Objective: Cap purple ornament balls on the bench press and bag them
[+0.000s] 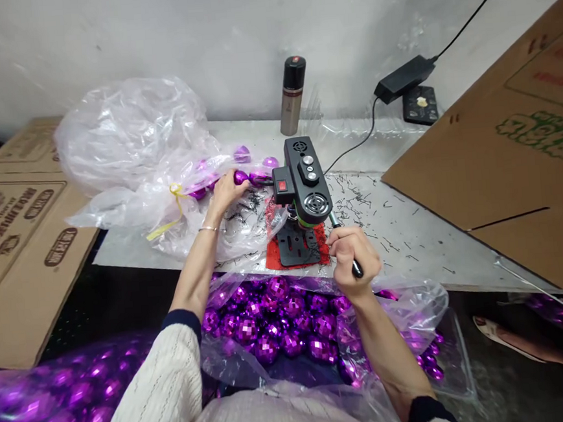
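A small black bench press [308, 176] with a red switch and round vents stands on a red mat [274, 254] on the table. My right hand [356, 257] is wrapped round the black-tipped lever handle [357, 269] at the press's right side. Left of the machine, my left hand [228, 190] reaches over clear plastic, thumb and fingers closed about a shiny purple ball [240, 176]. More purple balls lie beside and behind that hand, partly under the plastic. Below the table edge, an open plastic bag holds many faceted purple balls [278, 289].
A spray can [292, 96] stands behind the press. Crumpled plastic bags [133, 131] fill the left back. Thin dark bits litter the table [384, 219]. A power adapter [405, 79] lies behind, cardboard boxes [503, 174] flank both sides, and someone's foot [509, 339] shows lower right.
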The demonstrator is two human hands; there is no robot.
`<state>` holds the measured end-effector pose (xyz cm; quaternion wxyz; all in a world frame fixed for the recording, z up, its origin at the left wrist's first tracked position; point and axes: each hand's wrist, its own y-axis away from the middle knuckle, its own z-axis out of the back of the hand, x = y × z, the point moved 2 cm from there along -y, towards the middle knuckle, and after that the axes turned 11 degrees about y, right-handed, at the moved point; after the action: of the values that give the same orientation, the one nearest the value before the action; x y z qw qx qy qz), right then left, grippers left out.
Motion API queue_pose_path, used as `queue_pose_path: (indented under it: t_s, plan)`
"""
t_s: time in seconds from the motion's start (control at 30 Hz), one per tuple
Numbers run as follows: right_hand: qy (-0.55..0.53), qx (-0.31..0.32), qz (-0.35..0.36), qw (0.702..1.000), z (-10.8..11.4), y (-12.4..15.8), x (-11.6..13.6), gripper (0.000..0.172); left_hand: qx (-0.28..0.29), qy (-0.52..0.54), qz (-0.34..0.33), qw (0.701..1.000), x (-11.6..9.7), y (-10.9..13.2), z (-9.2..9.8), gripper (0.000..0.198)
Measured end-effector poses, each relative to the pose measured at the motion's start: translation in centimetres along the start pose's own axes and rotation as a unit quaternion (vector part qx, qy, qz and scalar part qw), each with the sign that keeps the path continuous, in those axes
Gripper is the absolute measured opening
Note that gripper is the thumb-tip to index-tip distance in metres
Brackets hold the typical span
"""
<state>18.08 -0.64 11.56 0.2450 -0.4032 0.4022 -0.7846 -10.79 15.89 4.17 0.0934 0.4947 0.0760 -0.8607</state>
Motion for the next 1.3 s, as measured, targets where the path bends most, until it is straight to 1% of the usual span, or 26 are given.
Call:
queue_pose_path:
  t_s: [0.03, 0.07, 0.1, 0.17, 0.2, 0.23, 0.27, 0.3, 0.4, 0.47, 0.57, 0.63, 0.73, 0.83, 0.9, 1.0, 1.07, 1.13, 1.2, 1.3]
  plan:
    - [-0.001, 0.001, 0.001, 1.000, 0.0, -0.1, 0.1, 0.026, 0.014, 0.083, 0.024, 0.996, -0.1, 1.4, 0.1, 0.038]
    - [-0.003, 0.002, 0.002, 1.000, 0.0, -0.1, 0.1, 0.025, 0.029, 0.178, 0.059, 0.982, -0.1, 2.9, 0.0, 0.035]
    - [-0.004, 0.000, 0.001, 1.000, 0.0, -0.2, 0.1, 0.025, 0.047, 0.278, 0.099, 0.954, -0.1, 4.7, -0.1, 0.035]
    - [-0.007, -0.005, -0.005, 1.000, 0.0, -0.3, 0.2, 0.026, 0.077, 0.435, 0.165, 0.882, 0.0, 8.4, -0.4, 0.034]
    - [-0.009, -0.008, -0.010, 1.000, 0.0, -0.4, 0.2, 0.026, 0.087, 0.484, 0.176, 0.853, 0.0, 10.2, -0.6, 0.033]
    - [-0.011, -0.011, -0.015, 1.000, 0.0, -0.6, 0.2, 0.026, 0.095, 0.513, 0.177, 0.835, 0.0, 11.9, -0.8, 0.033]
    - [-0.012, -0.013, -0.019, 1.000, 0.0, -0.7, 0.2, 0.027, 0.102, 0.528, 0.170, 0.826, 0.0, 13.4, -1.2, 0.034]
    - [-0.013, -0.014, -0.023, 1.000, 0.0, -0.8, 0.2, 0.027, 0.110, 0.533, 0.159, 0.824, 0.1, 14.7, -1.6, 0.036]
    - [-0.014, -0.012, -0.025, 1.000, 0.0, -1.1, 0.3, 0.028, 0.128, 0.513, 0.123, 0.840, 0.8, 17.5, -3.6, 0.047]
    - [-0.014, -0.010, -0.025, 1.000, 0.0, -1.1, 0.4, 0.028, 0.120, 0.477, 0.094, 0.865, 1.4, 18.4, -5.4, 0.056]
    - [-0.011, -0.009, -0.024, 1.000, 0.0, -1.0, 0.4, 0.027, 0.104, 0.405, 0.040, 0.907, 1.9, 18.6, -7.9, 0.064]
    - [-0.013, -0.007, -0.020, 1.000, 0.1, -1.0, 0.4, 0.027, 0.102, 0.369, 0.007, 0.924, 1.9, 18.2, -9.1, 0.064]
    - [-0.013, -0.002, -0.020, 1.000, 0.1, -0.9, 0.5, 0.027, 0.088, 0.304, -0.045, 0.948, 1.4, 17.4, -9.8, 0.060]
    - [-0.010, 0.000, -0.021, 1.000, 0.1, -0.8, 0.5, 0.027, 0.070, 0.204, -0.103, 0.971, 0.7, 16.7, -9.5, 0.058]
    - [-0.008, -0.002, -0.020, 1.000, 0.1, -0.8, 0.5, 0.027, 0.071, 0.143, -0.138, 0.978, 0.2, 16.5, -9.3, 0.057]
    - [0.001, -0.005, -0.022, 1.000, 0.0, -0.7, 0.5, 0.027, 0.081, 0.083, -0.187, 0.975, -0.5, 16.5, -9.5, 0.059]
    - [0.000, -0.007, -0.024, 1.000, 0.0, -0.6, 0.5, 0.026, 0.075, 0.074, -0.212, 0.971, -0.7, 16.6, -9.9, 0.060]
    - [-0.004, -0.004, -0.023, 1.000, 0.0, -0.5, 0.4, 0.025, 0.059, 0.082, -0.225, 0.969, -0.7, 16.7, -10.5, 0.059]
    - [-0.002, 0.001, -0.024, 1.000, 0.1, -0.4, 0.3, 0.025, 0.045, 0.089, -0.228, 0.968, -0.6, 16.8, -11.0, 0.057]
    - [0.007, -0.004, -0.021, 1.000, 0.0, 0.1, -0.1, 0.025, 0.045, 0.089, -0.226, 0.969, -0.3, 16.9, -11.5, 0.057]
